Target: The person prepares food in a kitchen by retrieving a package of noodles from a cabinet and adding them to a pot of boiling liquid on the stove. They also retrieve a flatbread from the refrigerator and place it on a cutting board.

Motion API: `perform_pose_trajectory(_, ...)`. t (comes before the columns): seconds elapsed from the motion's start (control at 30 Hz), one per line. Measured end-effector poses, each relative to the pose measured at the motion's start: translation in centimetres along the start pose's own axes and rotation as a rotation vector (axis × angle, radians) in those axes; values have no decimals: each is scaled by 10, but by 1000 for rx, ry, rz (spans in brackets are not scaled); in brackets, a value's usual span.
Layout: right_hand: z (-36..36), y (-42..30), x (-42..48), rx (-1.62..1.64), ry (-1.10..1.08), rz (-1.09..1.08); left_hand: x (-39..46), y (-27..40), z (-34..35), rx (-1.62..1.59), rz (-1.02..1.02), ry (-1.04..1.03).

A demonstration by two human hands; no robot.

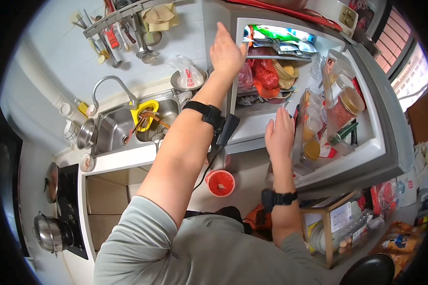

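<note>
A refrigerator (215, 10) stands before me with its door (396, 142) swung out to the right. My left hand (227, 51) is raised at the left edge of the opening, fingers straight, thumb apart, nothing in it. Whether it touches the frame, I cannot tell. Lower down, my right hand (280, 133) is stretched flat between the compartment and the door shelves, also without anything in it. On the upper shelf lie green and silver packages (281, 39). Below are red plastic bags (265, 73) and a beige basket (285, 69). Jars, one with a gold lid (352, 99), line the door.
Left of the refrigerator is a steel double sink (110, 123) with a yellow strainer (153, 105). A red bucket (221, 183) stands on the floor. A wood-framed case (326, 235) sits below the door. At far left, a steel pot (48, 231) rests on the cooktop.
</note>
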State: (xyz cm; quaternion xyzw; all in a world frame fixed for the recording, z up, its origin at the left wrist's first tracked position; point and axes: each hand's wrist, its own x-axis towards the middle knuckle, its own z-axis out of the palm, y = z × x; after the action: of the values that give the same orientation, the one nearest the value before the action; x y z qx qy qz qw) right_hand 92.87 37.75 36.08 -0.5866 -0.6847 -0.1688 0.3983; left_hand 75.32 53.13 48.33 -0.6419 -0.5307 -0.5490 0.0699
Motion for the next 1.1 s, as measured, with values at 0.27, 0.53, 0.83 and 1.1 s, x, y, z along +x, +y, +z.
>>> perform_pose_trajectory(0.27,-126,-52,-46,-46,657,-26,-119,-53,-62,-58,-141,-299)
perform_pose_trajectory(0.53,-105,-75,-42,-16,658,49,-215,-161,-200,-3,-365,-295)
perform_pose_trajectory(0.83,-22,-238,-35,593,465,82,-293,-289,-439,191,-877,-54)
perform_pose_trajectory(1.1,75,-498,-80,1000,-111,-177,-420,-361,-680,537,-1304,391)
